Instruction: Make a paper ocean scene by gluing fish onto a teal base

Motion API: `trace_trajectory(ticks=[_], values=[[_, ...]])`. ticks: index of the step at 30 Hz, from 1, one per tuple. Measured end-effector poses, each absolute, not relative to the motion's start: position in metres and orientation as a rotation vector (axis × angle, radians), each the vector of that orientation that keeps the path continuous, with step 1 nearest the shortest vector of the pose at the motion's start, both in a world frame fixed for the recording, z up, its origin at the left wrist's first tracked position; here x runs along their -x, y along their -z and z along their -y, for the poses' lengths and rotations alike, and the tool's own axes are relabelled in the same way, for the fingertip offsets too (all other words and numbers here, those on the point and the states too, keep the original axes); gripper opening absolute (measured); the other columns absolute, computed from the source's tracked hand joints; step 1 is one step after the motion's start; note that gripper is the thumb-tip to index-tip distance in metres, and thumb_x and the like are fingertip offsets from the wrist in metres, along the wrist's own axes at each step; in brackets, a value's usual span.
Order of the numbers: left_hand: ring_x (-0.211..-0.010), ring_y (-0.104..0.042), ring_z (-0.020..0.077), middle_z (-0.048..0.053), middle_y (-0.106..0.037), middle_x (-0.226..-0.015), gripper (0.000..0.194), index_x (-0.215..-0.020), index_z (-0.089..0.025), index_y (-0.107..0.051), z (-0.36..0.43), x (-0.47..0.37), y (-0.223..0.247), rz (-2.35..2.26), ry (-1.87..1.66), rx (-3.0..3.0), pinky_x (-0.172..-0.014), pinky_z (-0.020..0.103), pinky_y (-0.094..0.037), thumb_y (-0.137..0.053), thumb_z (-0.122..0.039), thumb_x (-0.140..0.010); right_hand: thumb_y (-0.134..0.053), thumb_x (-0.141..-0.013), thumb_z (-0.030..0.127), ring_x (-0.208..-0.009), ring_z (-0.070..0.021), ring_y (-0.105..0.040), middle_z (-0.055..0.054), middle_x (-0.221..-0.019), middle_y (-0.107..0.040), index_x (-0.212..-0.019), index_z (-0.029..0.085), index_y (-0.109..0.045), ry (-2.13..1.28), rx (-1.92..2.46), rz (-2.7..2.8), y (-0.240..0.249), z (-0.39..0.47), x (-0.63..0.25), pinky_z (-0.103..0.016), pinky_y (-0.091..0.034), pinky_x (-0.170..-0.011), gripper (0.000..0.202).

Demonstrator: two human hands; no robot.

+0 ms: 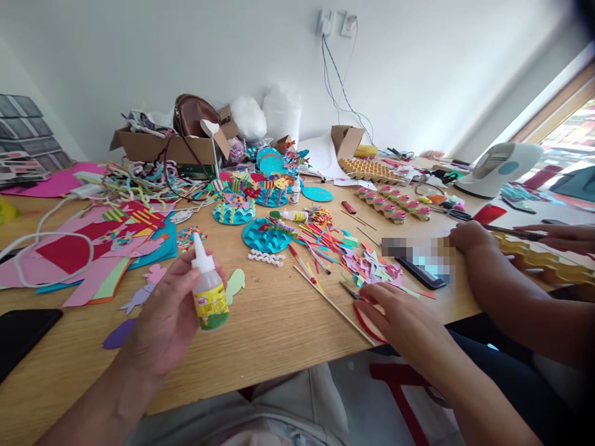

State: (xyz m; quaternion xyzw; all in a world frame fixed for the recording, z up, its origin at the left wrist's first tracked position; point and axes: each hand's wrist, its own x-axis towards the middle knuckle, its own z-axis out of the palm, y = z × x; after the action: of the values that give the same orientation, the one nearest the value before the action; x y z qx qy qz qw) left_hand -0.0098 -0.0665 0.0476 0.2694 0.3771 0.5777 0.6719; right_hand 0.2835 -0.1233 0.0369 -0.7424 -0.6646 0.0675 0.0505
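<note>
My left hand [170, 310] is wrapped round a small clear glue bottle [211, 298] with a white pointed nozzle and a yellow label, held upright above the table. A pale green paper fish [235, 285] lies just behind the bottle. My right hand [395, 313] rests low at the table's front edge, over red-handled scissors [368, 322] whose blades point left; the fingers touch or cover them, and the grip is partly hidden. Left of it lies a thin wooden stick [334, 306]. A blue wavy paper disc [267, 235] sits farther back.
Paper strips [372, 266], decorated discs [233, 210] and coloured paper sheets [60, 254] cover the table. A black phone [28, 334] lies at left. At right, another person's hands [471, 238] work near a yellow egg tray [530, 260].
</note>
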Motion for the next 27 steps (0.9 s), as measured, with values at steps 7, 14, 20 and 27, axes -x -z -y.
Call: trace_trajectory(ticks=[7, 14, 20, 27], values=[[-0.082, -0.064, 0.0153, 0.001, -0.069, -0.087, 0.029, -0.092, -0.023, -0.064, 0.075, -0.016, -0.025, -0.688, -1.214, -0.744, -0.071, 0.023, -0.051, -0.076, -0.023, -0.066, -0.065, -0.075, 0.043, -0.093, -0.0181, -0.057, -0.007, -0.107, -0.059, -0.112, 0.024, -0.048, -1.374, 1.013, 1.425, -0.009, 0.124, -0.171, -0.028, -0.047, -0.071, 0.045], [-0.083, -0.061, 0.0127, 0.000, -0.067, -0.085, 0.028, -0.092, -0.020, -0.066, 0.067, -0.015, -0.017, -0.702, -1.180, -0.793, -0.075, 0.021, -0.048, -0.076, -0.022, -0.066, -0.067, -0.073, 0.042, -0.067, -0.0115, -0.050, 0.000, -0.077, -0.054, -0.086, 0.020, -0.054, -1.325, 0.983, 1.119, 0.010, 0.098, -0.148, -0.023, -0.041, -0.058, 0.028], [-0.076, -0.058, 0.0095, -0.002, -0.065, -0.081, 0.023, -0.086, -0.019, -0.065, 0.059, -0.022, -0.020, -0.678, -1.141, -0.745, -0.071, 0.019, -0.046, -0.076, -0.020, -0.066, -0.074, -0.067, 0.032, -0.077, -0.0149, -0.054, -0.002, -0.090, -0.059, -0.099, 0.025, -0.054, -1.190, 0.898, 0.997, 0.015, 0.095, -0.144, -0.026, -0.044, -0.065, 0.038], [-0.082, -0.058, 0.0092, -0.003, -0.064, -0.086, 0.018, -0.084, -0.020, -0.062, 0.045, -0.033, -0.026, -0.576, -1.133, -0.741, -0.074, 0.020, -0.046, -0.072, -0.016, -0.070, -0.080, -0.059, 0.029, -0.057, -0.0062, -0.044, 0.004, -0.074, -0.055, -0.087, 0.026, -0.060, -1.285, 0.722, 0.518, 0.004, 0.080, -0.146, -0.017, -0.039, -0.050, 0.035]])
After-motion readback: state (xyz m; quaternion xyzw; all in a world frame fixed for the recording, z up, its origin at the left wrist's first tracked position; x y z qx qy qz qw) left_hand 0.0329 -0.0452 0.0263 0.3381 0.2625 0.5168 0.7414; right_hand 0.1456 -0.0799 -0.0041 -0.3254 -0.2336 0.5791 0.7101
